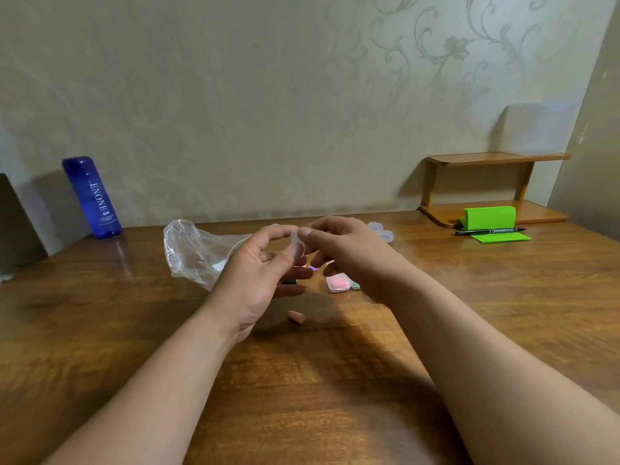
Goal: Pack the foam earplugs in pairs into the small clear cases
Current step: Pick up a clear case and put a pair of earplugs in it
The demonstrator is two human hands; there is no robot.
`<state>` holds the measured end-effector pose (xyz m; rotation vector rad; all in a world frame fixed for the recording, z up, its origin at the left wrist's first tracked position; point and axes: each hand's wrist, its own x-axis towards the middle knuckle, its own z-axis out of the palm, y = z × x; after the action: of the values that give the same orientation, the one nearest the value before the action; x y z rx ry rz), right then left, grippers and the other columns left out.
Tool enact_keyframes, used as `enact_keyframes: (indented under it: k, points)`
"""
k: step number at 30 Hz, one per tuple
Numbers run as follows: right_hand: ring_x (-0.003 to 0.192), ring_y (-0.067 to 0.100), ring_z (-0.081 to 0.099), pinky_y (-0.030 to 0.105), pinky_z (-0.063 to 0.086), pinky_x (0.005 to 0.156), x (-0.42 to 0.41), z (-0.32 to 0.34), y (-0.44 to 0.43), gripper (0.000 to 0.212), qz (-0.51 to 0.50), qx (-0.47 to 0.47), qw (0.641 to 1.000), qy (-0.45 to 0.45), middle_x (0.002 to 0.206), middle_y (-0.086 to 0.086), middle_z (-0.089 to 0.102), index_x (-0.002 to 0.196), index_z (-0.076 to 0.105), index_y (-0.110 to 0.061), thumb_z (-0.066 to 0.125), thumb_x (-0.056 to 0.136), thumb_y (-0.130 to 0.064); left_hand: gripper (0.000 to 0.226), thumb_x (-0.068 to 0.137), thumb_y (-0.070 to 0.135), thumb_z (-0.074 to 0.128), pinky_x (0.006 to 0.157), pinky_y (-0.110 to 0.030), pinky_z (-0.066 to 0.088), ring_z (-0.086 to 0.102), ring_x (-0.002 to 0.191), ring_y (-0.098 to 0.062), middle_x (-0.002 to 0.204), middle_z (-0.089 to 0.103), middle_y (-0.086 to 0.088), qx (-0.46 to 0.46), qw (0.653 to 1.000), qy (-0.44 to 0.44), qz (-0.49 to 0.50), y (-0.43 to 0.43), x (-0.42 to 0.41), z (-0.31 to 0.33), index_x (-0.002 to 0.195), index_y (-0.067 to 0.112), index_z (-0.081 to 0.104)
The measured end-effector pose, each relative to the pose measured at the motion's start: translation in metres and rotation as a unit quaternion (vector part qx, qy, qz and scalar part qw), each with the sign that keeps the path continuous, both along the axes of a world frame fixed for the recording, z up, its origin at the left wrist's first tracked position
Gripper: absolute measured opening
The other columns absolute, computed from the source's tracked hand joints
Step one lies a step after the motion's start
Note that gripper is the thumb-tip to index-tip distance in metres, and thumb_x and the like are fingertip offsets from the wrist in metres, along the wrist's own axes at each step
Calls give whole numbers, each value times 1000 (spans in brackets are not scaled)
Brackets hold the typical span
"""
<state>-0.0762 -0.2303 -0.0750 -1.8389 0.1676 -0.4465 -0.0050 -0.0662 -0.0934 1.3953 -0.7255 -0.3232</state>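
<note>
My left hand (260, 273) and my right hand (349, 253) meet above the table's middle and together pinch a small clear case (296, 242) between thumbs and fingers. One orange foam earplug (297, 317) lies on the wood just below the hands. A closed clear case with pink earplugs (337, 283) sits to the right under my right hand, with a second case holding something green (355, 285) beside it. A dark green earplug (289, 282) peeks out under my left fingers. More clear cases (382, 231) lie behind my right hand.
A crumpled clear plastic bag (194, 253) lies left of the hands. A blue bottle (92, 198) stands at the back left by the wall. At the back right are a small wooden shelf (496, 182), green paper pads (489, 218) and a black marker (489, 231).
</note>
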Motion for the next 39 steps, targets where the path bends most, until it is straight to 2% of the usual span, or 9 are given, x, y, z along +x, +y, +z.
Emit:
enact_keyframes:
  k: [3, 7, 9, 13, 18, 23, 26, 32, 39]
  points:
    - [80, 15, 69, 28, 54, 66, -2, 0, -1, 23, 15, 3, 1000, 1, 100, 7, 79, 110, 76, -15, 73, 100, -35, 35, 100, 25, 71, 76, -38, 66, 79, 99, -34, 109, 79, -20, 1, 1000, 5, -4, 1, 1, -1, 134, 21, 65]
    - [80, 17, 68, 29, 49, 65, -1, -1, -4, 17, 38, 35, 999, 7, 94, 8, 76, 102, 75, -12, 74, 99, -29, 42, 92, 34, 73, 74, -37, 64, 78, 100, -36, 110, 78, -21, 13, 999, 21, -31, 2, 0, -2, 134, 31, 67]
    - [81, 17, 68, 28, 48, 64, -1, -2, -5, 14, 52, 52, 997, 9, 93, 7, 75, 99, 72, -15, 73, 99, -29, 37, 92, 36, 73, 75, -36, 63, 78, 99, -35, 109, 78, -19, 13, 999, 26, -40, 2, 0, -1, 129, 35, 71]
    - [80, 16, 68, 30, 47, 66, 1, -5, -6, 20, 56, 62, 996, 18, 95, 8, 74, 102, 70, -14, 72, 100, -33, 26, 104, 24, 66, 71, -33, 63, 77, 92, -32, 105, 79, -16, 19, 998, 32, -41, 4, 2, -1, 127, 32, 73]
    - [76, 13, 68, 32, 46, 67, 3, -5, -7, 34, 53, 88, 994, 24, 99, 11, 72, 114, 68, -7, 75, 98, -36, 23, 104, 28, 65, 75, -37, 63, 77, 94, -33, 104, 79, -14, 22, 998, 28, -44, 4, 1, -1, 125, 33, 74]
    - [81, 18, 65, 30, 46, 65, 2, -6, -6, 38, 60, 79, 995, 26, 98, 9, 73, 105, 65, -13, 78, 91, -46, 24, 106, 21, 62, 72, -33, 62, 76, 89, -30, 100, 79, -13, 28, 998, 25, -46, 5, 2, -1, 125, 31, 75]
    - [82, 19, 63, 31, 45, 65, 2, -7, -6, 32, 63, 80, 995, 20, 94, 8, 73, 102, 62, -14, 78, 94, -40, 24, 104, 22, 65, 72, -34, 61, 74, 85, -28, 97, 78, -12, 27, 998, 26, -44, 5, 0, 0, 123, 29, 75]
    - [78, 14, 65, 32, 42, 65, -1, -5, -5, 37, 76, 81, 994, 20, 88, 1, 74, 108, 58, -11, 78, 93, -38, 20, 101, 23, 68, 69, -30, 61, 74, 82, -27, 97, 78, -13, 28, 998, 37, -45, 8, 2, 2, 112, 33, 81]
    - [80, 18, 64, 31, 43, 62, 1, -5, -2, 42, 64, 76, 995, 10, 88, 1, 72, 106, 62, -10, 78, 84, -42, 24, 102, 21, 65, 68, -30, 60, 74, 81, -26, 94, 77, -12, 34, 997, 58, -45, 8, 4, 1, 116, 32, 81]
